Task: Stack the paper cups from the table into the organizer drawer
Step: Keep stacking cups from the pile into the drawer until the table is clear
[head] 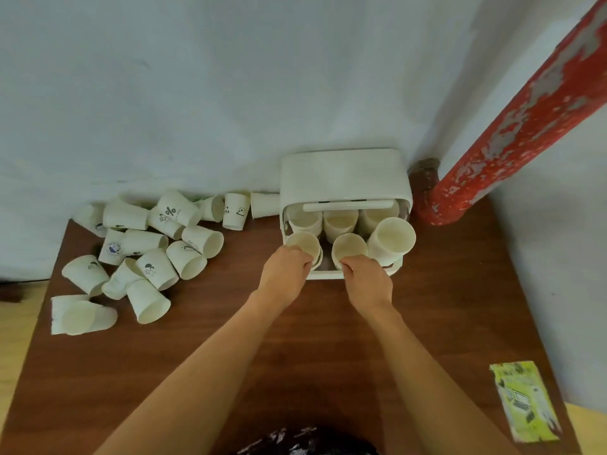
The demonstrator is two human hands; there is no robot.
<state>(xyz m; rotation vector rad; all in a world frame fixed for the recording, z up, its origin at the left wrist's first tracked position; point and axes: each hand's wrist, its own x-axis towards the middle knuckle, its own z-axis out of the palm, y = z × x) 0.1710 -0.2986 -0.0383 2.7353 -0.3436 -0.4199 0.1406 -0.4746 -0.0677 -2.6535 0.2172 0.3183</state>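
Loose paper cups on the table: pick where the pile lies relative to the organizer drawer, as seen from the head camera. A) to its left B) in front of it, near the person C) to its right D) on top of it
A: the loose paper cups lie scattered on the table left of the organizer drawer, where the left hand and right hand each grip a cup.
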